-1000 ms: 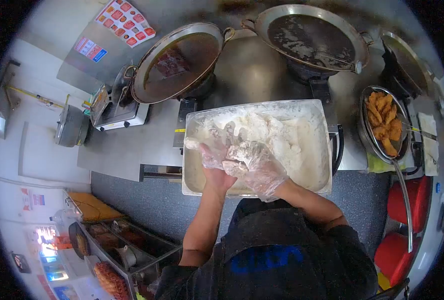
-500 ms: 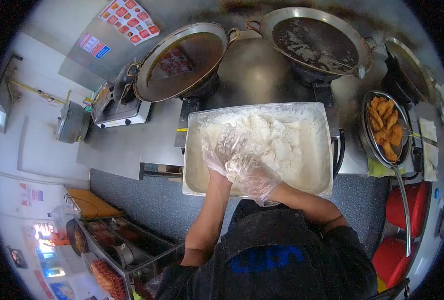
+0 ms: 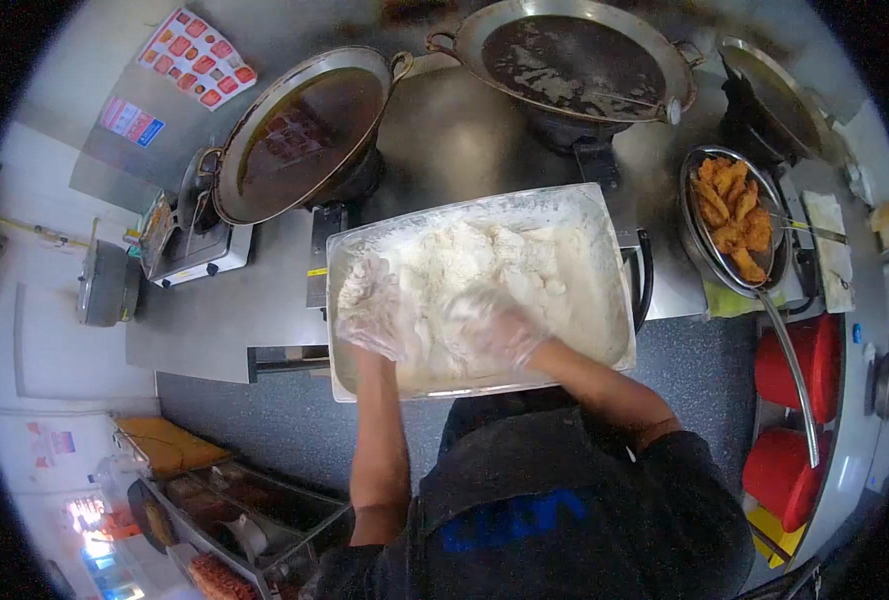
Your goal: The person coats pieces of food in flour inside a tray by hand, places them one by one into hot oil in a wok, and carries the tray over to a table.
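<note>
A large rectangular metal tray (image 3: pixel 614 300) holds heaped white flour (image 3: pixel 469 255) with lumps in it. Both my hands wear clear plastic gloves dusted with flour. At the left side of the tray, my left hand (image 3: pixel 372 315) is low over the flour. A lumpy, floury mass shows about its fingers; whether that is a coated piece or the crumpled glove I cannot make out. Near the middle of the tray is my right hand (image 3: pixel 499 325), smeared by motion, its fingertips at the flour. The two hands are apart.
Two wide pans of dark oil, one at back left (image 3: pixel 309 140) and one at back centre (image 3: pixel 574 60), stand beyond the tray. Right of it, a long-handled strainer (image 3: pixel 692 215) holds fried pieces (image 3: pixel 734 205). Red containers (image 3: pixel 799 370) stand lower right; a small stove (image 3: pixel 204 255) sits left.
My hands were close together over the tray's left half and have separated. The left hand is now by the left wall, the right hand nearer the middle. The whole view has shifted and tilted.
</note>
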Motion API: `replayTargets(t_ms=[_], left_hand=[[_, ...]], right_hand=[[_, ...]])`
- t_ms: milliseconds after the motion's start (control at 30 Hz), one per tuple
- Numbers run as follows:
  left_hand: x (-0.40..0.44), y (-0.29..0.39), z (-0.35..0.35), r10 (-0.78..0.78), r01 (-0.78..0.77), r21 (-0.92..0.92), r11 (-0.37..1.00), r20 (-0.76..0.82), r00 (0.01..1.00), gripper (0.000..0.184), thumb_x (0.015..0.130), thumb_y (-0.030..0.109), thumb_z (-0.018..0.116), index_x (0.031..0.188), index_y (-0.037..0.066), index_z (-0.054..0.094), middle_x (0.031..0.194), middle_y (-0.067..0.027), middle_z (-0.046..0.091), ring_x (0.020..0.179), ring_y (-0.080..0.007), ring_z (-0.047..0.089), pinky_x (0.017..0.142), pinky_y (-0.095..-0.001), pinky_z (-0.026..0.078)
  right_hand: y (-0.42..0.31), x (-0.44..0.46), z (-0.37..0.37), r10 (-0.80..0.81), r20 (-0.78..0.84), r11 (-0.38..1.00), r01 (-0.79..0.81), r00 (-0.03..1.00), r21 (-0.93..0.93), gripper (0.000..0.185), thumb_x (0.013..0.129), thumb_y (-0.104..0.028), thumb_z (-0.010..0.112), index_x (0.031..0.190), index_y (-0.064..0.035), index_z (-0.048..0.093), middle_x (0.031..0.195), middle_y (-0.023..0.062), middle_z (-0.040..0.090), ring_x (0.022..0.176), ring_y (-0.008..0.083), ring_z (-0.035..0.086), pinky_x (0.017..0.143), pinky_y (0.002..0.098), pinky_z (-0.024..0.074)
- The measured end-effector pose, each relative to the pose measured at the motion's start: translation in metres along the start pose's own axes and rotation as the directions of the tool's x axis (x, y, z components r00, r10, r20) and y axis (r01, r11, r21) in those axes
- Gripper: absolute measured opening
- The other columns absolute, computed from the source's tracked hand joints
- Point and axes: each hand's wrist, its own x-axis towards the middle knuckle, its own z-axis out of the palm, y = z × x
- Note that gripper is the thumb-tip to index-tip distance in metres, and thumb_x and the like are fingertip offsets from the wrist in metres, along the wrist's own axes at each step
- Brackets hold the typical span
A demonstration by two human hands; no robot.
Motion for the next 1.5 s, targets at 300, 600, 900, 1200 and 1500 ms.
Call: replayTargets(t_ms=[300, 600, 900, 1200, 1500], left_hand=[[0.048, -0.119, -0.018, -0.109, -0.492, 0.868, 0.068, 0.497, 0.861, 0.033, 0.076, 0.019, 0.051, 0.107, 0.008, 0.056, 0.103, -0.0121, 0.059, 0.094, -0.0248, 0.054, 0.084, -0.0369, 0.04], [0.099, -0.165, 0.033, -0.095, -0.42, 0.9, -0.118, 0.411, 0.907, 0.027, 0.076, 0.023, 0.046, 0.082, 0.006, 0.066, 0.081, -0.0167, 0.063, 0.078, -0.0338, 0.059, 0.077, -0.0396, 0.044], [0.108, -0.164, 0.052, -0.347, -0.504, 0.838, -0.209, 0.418, 0.84, 0.034, 0.079, 0.024, 0.042, 0.098, 0.005, 0.062, 0.101, -0.0176, 0.059, 0.096, -0.0321, 0.056, 0.085, -0.0413, 0.041], [0.121, -0.169, 0.027, -0.368, -0.426, 0.798, -0.426, 0.278, 0.887, 0.029, 0.078, 0.023, 0.048, 0.094, 0.005, 0.063, 0.096, -0.0153, 0.062, 0.093, -0.0301, 0.057, 0.085, -0.0399, 0.041], [0.062, -0.089, 0.049, -0.46, -0.597, 0.742, -0.307, 0.433, 0.775, 0.04, 0.075, 0.03, 0.057, 0.108, 0.008, 0.055, 0.106, -0.0149, 0.056, 0.098, -0.0315, 0.053, 0.084, -0.0378, 0.042]], right_hand=[[0.129, -0.011, 0.029, 0.497, -0.077, 0.706, -0.454, 0.865, -0.544, 0.038, 0.082, -0.03, 0.044, 0.105, -0.003, 0.058, 0.1, 0.0222, 0.058, 0.091, 0.0359, 0.055, 0.084, 0.0443, 0.0405], [0.203, -0.041, 0.006, 0.431, 0.146, 0.872, -0.369, 0.891, -0.323, 0.034, 0.08, -0.025, 0.045, 0.102, -0.0032, 0.059, 0.101, 0.0198, 0.058, 0.096, 0.0296, 0.056, 0.083, 0.0399, 0.0416], [0.135, -0.02, 0.013, 0.529, 0.127, 0.845, -0.507, 0.839, -0.17, 0.041, 0.077, -0.041, 0.049, 0.095, -0.0063, 0.062, 0.099, 0.0196, 0.059, 0.085, 0.0362, 0.057, 0.081, 0.0432, 0.0422], [0.152, -0.031, -0.034, 0.271, 0.145, 0.96, -0.278, 0.951, 0.03, 0.037, 0.074, -0.033, 0.054, 0.09, -0.0003, 0.061, 0.088, 0.0234, 0.06, 0.078, 0.0351, 0.058, 0.072, 0.042, 0.0446], [0.142, -0.028, -0.066, 0.235, 0.263, 0.192, -0.31, 0.936, 0.931, 0.019, 0.075, -0.018, 0.057, 0.086, -0.003, 0.063, 0.076, 0.0084, 0.061, 0.063, 0.0227, 0.057, 0.059, 0.0358, 0.046]])
